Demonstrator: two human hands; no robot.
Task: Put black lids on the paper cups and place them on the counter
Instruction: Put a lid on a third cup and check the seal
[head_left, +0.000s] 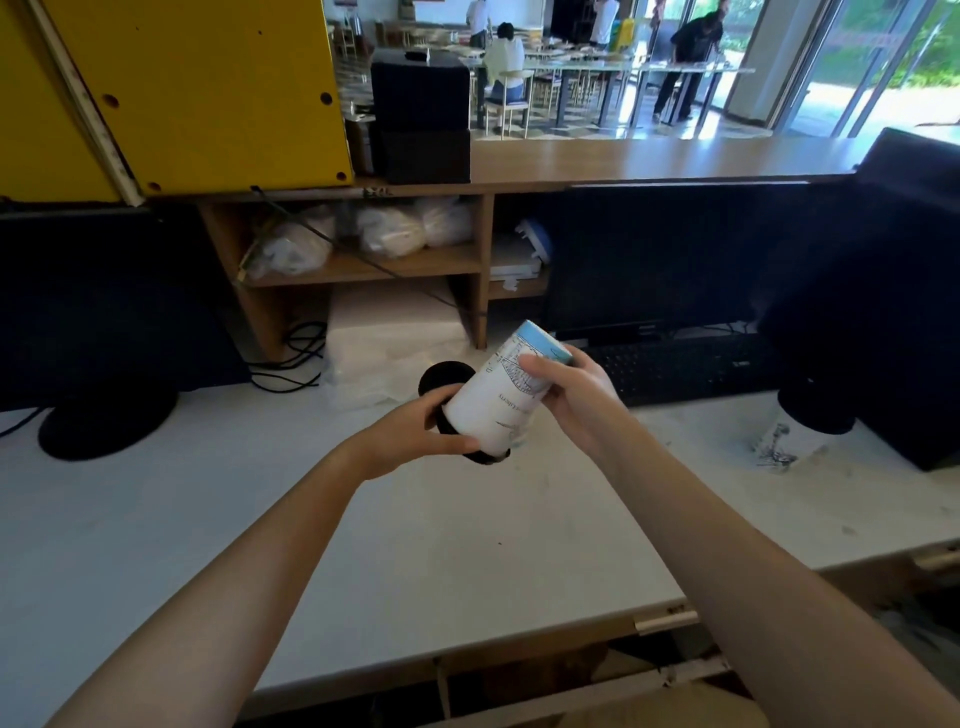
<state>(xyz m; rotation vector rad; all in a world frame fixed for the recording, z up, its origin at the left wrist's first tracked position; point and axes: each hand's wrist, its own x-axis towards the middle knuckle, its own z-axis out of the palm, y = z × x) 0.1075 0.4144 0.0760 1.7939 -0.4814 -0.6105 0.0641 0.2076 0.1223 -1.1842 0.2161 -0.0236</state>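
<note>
A white paper cup with a blue base and printed drawings is held tilted above the white worktop, base up and to the right. My right hand grips its upper part near the base. My left hand holds a black lid against the cup's mouth, fingers curled round the rim. More black lids lie just behind the cup. Another paper cup with a black lid on it stands at the right of the worktop. The raised wooden counter runs across the back.
A black monitor on a round stand is at the left. A second monitor and a keyboard sit behind the cup. A dark box stands at the far right. Clear plastic wrapping and cables lie below the wooden shelf.
</note>
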